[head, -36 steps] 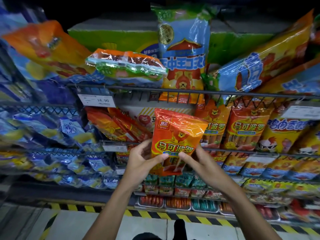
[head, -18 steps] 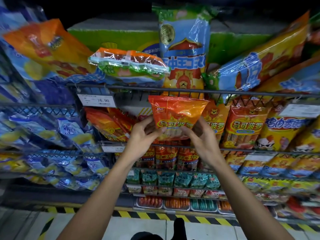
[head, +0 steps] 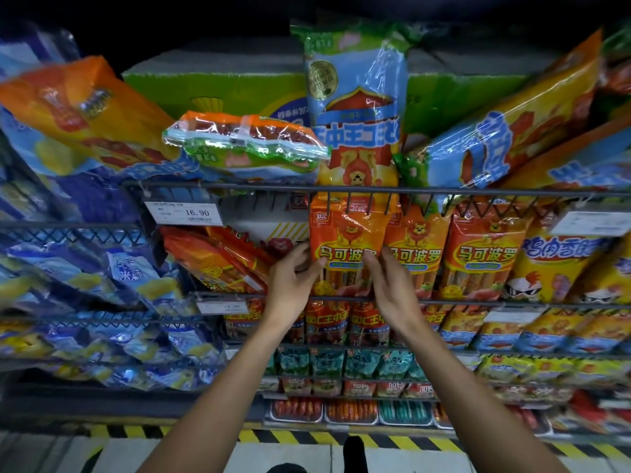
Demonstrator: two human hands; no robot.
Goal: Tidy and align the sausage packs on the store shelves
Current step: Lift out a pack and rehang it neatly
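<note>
A person's left hand point(head: 294, 280) and right hand point(head: 389, 285) pinch the lower sides of a glossy orange sausage pack point(head: 346, 247), standing upright at the left end of a row of matching crinkled plastic packs point(head: 483, 250) on a wire shelf point(head: 478, 303). Fingers and thumbs of both hands curl onto the pack's edges. Its top tucks behind the front rail of the upper shelf point(head: 239, 187), where a tall blue pack point(head: 355, 107) stands and a green-and-orange pack point(head: 249, 145) lies flat. A white price tag point(head: 186, 213) hangs at that rail's left end. Blue packs at far left are blurred; yellow-and-black floor tape point(head: 290, 435) runs below.
</note>
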